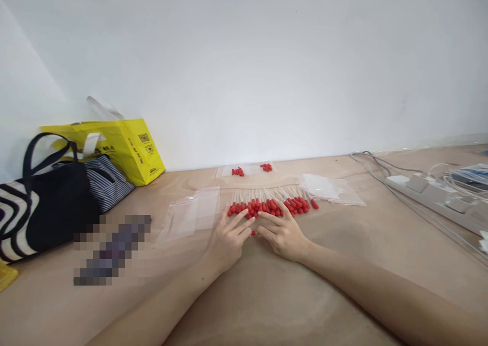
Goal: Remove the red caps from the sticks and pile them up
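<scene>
A row of several thin clear droppers with red bulbs (272, 203) lies on the tan table (267, 295), the bulbs toward me. My left hand (231, 234) rests flat with fingers stretched out, its fingertips on the red bulbs at the row's left part. My right hand (284, 231) lies flat beside it, fingers spread and touching the bulbs near the middle. Neither hand holds anything. A single red bulb (253, 232) peeks out between the two hands.
Empty clear bags lie left (190, 215) and right (331, 188) of the row; a filled bag with red bulbs (249, 170) sits near the wall. A yellow bag (125, 148) and black-and-white tote (41, 203) stand at left. Power strip and cables (434, 193) at right.
</scene>
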`<action>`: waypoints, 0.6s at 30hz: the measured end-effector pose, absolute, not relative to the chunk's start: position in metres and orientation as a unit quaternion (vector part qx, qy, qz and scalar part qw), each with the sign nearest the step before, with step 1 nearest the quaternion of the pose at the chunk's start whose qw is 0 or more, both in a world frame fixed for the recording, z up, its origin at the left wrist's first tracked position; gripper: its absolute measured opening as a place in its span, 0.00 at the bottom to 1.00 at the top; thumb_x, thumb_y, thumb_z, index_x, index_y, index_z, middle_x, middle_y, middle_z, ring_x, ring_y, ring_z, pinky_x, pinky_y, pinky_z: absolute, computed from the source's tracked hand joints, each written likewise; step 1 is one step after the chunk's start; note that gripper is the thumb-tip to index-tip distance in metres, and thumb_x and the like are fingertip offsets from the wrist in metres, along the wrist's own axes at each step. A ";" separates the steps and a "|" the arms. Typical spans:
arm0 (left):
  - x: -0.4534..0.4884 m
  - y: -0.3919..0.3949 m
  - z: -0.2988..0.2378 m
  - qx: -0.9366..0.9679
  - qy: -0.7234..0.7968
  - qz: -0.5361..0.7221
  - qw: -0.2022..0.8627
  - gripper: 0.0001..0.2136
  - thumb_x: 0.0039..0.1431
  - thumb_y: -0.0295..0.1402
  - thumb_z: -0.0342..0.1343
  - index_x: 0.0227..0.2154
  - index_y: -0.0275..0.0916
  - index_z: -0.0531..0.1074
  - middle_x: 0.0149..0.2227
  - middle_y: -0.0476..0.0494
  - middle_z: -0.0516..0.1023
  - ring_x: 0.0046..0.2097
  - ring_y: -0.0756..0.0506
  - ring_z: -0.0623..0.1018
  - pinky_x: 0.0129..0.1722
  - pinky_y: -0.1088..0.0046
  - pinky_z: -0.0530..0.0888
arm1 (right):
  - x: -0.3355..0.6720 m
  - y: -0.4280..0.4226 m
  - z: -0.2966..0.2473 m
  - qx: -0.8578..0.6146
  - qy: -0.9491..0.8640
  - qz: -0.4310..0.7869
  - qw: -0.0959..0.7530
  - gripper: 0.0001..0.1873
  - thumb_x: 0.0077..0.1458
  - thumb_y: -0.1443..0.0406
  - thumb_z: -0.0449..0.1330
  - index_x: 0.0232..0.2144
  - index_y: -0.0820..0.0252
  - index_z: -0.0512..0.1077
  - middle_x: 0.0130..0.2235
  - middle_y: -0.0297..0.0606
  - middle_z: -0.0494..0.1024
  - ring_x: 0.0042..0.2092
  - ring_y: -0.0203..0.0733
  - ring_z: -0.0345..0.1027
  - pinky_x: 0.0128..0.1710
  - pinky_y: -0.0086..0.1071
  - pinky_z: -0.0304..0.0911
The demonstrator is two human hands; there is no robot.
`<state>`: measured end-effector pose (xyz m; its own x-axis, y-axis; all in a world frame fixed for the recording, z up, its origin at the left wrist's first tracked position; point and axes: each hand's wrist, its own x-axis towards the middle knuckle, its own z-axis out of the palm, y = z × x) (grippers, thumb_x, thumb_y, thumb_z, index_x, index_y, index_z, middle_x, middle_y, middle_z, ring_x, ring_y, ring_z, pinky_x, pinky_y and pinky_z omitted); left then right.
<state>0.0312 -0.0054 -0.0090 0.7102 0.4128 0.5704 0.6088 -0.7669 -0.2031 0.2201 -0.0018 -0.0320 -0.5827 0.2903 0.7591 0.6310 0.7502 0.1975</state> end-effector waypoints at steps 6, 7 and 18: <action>0.030 -0.003 -0.012 -0.903 -0.280 -0.266 0.187 0.16 0.52 0.19 0.40 0.30 0.39 0.71 0.45 0.45 0.73 0.52 0.42 0.67 0.56 0.44 0.43 | 0.219 -0.003 -0.030 -0.273 -0.857 -0.222 0.377 0.12 0.55 0.72 0.48 0.27 0.58 0.69 0.28 0.34 0.77 0.48 0.38 0.64 0.57 0.50 0.33; 0.030 -0.003 -0.013 -0.903 -0.281 -0.267 0.185 0.16 0.51 0.19 0.40 0.30 0.39 0.71 0.45 0.45 0.73 0.52 0.42 0.67 0.56 0.45 0.43 | 0.219 -0.004 -0.029 -0.272 -0.856 -0.222 0.379 0.12 0.55 0.71 0.48 0.27 0.58 0.69 0.28 0.34 0.77 0.47 0.38 0.64 0.57 0.50 0.34; 0.015 -0.003 -0.010 -0.889 -0.342 -0.254 0.168 0.12 0.56 0.24 0.41 0.31 0.39 0.70 0.46 0.44 0.73 0.50 0.41 0.68 0.52 0.48 0.56 | 0.226 -0.004 -0.029 -0.305 -0.842 -0.217 0.388 0.08 0.54 0.69 0.51 0.29 0.58 0.70 0.22 0.33 0.73 0.39 0.39 0.66 0.43 0.37 0.54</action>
<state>0.0150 -0.0028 -0.0097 0.6366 0.5230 0.5667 0.6938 -0.7093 -0.1248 0.2256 -0.0043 -0.0287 -0.5134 0.3446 0.7859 0.6820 0.7197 0.1299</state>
